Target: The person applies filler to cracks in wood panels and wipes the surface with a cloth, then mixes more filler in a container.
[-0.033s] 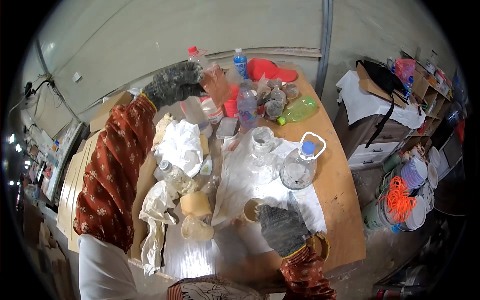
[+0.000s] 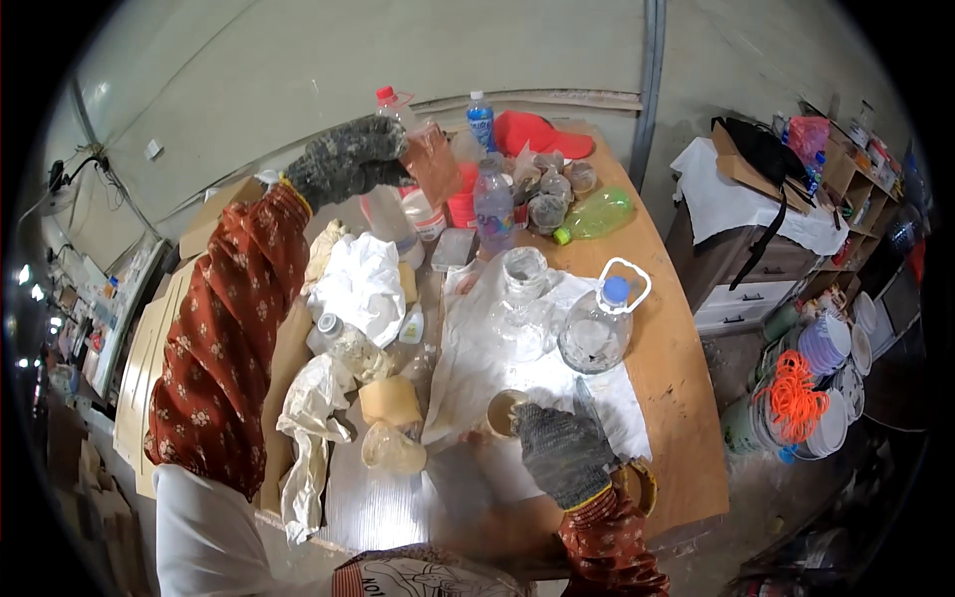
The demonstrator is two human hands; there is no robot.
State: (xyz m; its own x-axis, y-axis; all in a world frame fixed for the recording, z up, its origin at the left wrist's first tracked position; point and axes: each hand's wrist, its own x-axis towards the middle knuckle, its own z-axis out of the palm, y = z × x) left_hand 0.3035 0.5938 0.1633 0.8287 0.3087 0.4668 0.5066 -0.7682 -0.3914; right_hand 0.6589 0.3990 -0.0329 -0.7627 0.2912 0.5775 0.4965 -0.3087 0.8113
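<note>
My left hand [image 2: 353,157], in a dark grey work glove, is raised over the far left of the table. Its fingers are closed on a reddish-brown, see-through piece [image 2: 432,164] whose kind I cannot make out. Low over the near right side, my gloved right hand [image 2: 565,453] has its fingers curled against a small beige cup [image 2: 504,412] and seems to grip it. A grey blade-like strip [image 2: 589,406] shows beside that glove; whether the hand holds it is hidden. White cloth [image 2: 468,373] lies beneath, bearing a clear open jar [image 2: 523,274] and a jug with a blue cap [image 2: 595,333].
Bottles, including a blue one [image 2: 480,121], tubs and a red cap [image 2: 542,137] crowd the back. A green bottle [image 2: 600,216] lies at the right. Crumpled white plastic [image 2: 363,289] and a yellow sponge [image 2: 389,400] sit left. Buckets [image 2: 751,423] stand on the floor.
</note>
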